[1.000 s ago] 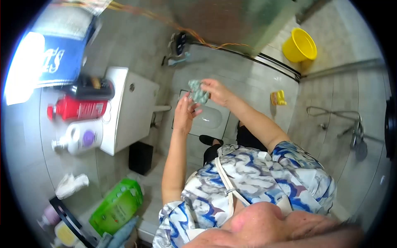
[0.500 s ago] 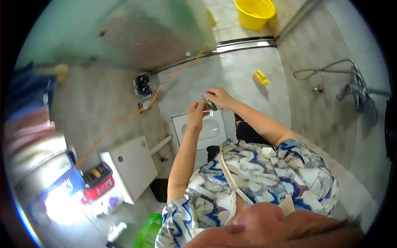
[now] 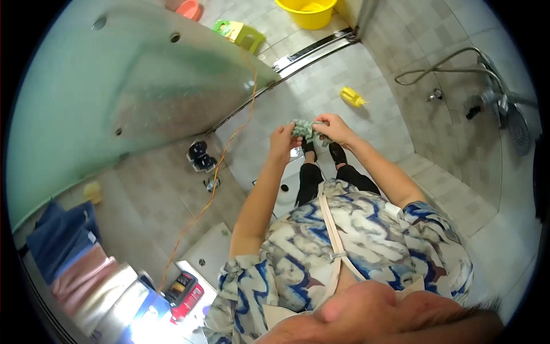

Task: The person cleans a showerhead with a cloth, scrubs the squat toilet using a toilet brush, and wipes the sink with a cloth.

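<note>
A crumpled green-and-white cloth (image 3: pixel 306 131) is stretched between my two hands, above the tiled floor and my dark shoes. My left hand (image 3: pixel 282 141) pinches its left end. On the other side, my right hand (image 3: pixel 337 131) has its fingers closed on the right part, and a bit of cloth hangs below them. Beyond the hands, a yellow squeeze bottle (image 3: pixel 352 97) with a thin nozzle lies on the floor. The white squat toilet (image 3: pixel 285 202) is partly hidden by my left arm and trousers.
A frosted glass door (image 3: pixel 149 86) stands at the left, with an orange cord (image 3: pixel 234 137) running past it. Towels (image 3: pixel 86 258) hang lower left. The hand shower (image 3: pixel 517 133) is on the right wall. Past the door track (image 3: pixel 315 51) sits a yellow basin (image 3: pixel 309 12).
My view has turned and shifted, bringing a green stool and a red basin into sight. My hands have moved apart, spreading the cloth, and are now over my feet rather than the toilet.
</note>
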Demonstrator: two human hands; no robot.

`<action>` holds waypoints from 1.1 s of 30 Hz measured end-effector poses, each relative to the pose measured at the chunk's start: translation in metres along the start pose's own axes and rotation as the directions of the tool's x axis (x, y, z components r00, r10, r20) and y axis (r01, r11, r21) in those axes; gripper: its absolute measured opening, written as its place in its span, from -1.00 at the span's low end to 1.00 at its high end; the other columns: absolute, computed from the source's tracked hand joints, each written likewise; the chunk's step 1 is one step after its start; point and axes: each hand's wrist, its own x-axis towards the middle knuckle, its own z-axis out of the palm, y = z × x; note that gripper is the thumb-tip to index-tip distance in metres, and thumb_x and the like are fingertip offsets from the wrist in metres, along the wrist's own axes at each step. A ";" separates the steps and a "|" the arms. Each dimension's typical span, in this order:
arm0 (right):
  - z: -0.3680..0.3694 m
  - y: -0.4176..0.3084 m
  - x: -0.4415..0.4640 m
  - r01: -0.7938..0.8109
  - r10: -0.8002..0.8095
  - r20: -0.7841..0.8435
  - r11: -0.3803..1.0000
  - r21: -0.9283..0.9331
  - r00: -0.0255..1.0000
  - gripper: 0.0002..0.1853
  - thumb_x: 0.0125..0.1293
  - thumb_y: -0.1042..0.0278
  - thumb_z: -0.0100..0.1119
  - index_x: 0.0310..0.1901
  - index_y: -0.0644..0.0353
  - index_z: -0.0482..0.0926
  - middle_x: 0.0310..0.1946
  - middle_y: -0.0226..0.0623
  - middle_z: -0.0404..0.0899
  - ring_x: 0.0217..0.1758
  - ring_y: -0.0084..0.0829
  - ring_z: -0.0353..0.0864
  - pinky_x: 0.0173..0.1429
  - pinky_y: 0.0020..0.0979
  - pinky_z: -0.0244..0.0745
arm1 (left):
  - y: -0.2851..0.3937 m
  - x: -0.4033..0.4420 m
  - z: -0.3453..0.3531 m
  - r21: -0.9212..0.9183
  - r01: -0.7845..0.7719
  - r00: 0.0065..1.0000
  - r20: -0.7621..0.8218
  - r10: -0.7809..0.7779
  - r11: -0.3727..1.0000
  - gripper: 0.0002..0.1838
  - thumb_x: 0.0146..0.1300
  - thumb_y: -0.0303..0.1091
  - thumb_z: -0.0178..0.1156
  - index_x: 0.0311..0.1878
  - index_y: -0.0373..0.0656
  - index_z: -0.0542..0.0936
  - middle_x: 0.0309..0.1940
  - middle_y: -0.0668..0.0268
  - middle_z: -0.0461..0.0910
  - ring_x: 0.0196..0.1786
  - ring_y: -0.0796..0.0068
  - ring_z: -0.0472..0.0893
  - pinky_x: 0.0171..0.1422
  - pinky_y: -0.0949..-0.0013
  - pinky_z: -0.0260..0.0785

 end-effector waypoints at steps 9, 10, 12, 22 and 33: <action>-0.005 0.029 0.030 0.051 -0.052 0.087 0.999 0.003 0.995 -0.72 0.14 0.48 0.17 -0.08 0.33 0.47 -0.26 -0.34 0.55 -0.21 -0.60 0.52 -0.16 -0.55 0.44 | -0.012 0.065 -0.012 -0.023 -0.089 0.996 -0.025 0.089 0.996 -0.87 0.30 -0.25 0.07 -0.23 -0.08 0.44 -0.41 0.39 0.53 -0.42 0.61 0.54 -0.35 0.41 0.45; -0.002 0.034 0.035 0.092 -0.089 0.089 0.996 -0.022 0.992 -0.72 0.13 0.53 0.13 -0.08 0.34 0.47 -0.27 -0.34 0.55 -0.23 -0.60 0.52 -0.15 -0.55 0.45 | -0.011 0.068 -0.019 0.026 -0.044 0.998 -0.036 0.045 0.999 -0.88 0.32 -0.26 0.04 -0.20 -0.07 0.43 -0.37 0.37 0.54 -0.35 0.59 0.55 -0.28 0.35 0.46; 0.000 0.039 0.040 0.063 -0.063 0.004 0.998 -0.004 0.998 -0.73 0.15 0.54 0.12 -0.08 0.32 0.48 -0.26 -0.34 0.54 -0.22 -0.61 0.51 -0.14 -0.56 0.43 | -0.012 0.070 -0.017 0.069 -0.001 1.000 -0.027 0.003 0.998 -0.89 0.34 -0.28 0.00 -0.18 -0.07 0.42 -0.32 0.35 0.55 -0.28 0.56 0.56 -0.22 0.28 0.47; 0.004 0.007 0.074 0.089 -0.092 0.058 0.995 0.054 0.994 -0.79 0.23 0.45 0.11 -0.11 0.31 0.51 -0.25 -0.32 0.56 -0.17 -0.57 0.53 -0.06 -0.53 0.44 | 0.007 0.075 0.009 -0.198 0.055 0.998 0.023 -0.052 0.979 -0.80 0.33 -0.30 0.04 -0.06 -0.17 0.46 -0.28 0.32 0.56 -0.22 0.47 0.58 -0.18 0.37 0.51; -0.103 0.062 0.171 -0.406 0.495 -0.311 0.860 0.309 0.811 -0.59 0.37 0.10 -0.07 -0.12 0.39 0.42 -0.24 -0.06 0.55 -0.30 -0.23 0.63 -0.21 -0.28 0.60 | 0.033 0.084 0.027 -0.243 0.162 0.926 -0.299 -0.233 0.956 -0.59 0.35 0.12 -0.11 -0.18 -0.04 0.48 -0.59 0.45 0.36 -0.60 0.60 0.33 -0.58 0.48 0.16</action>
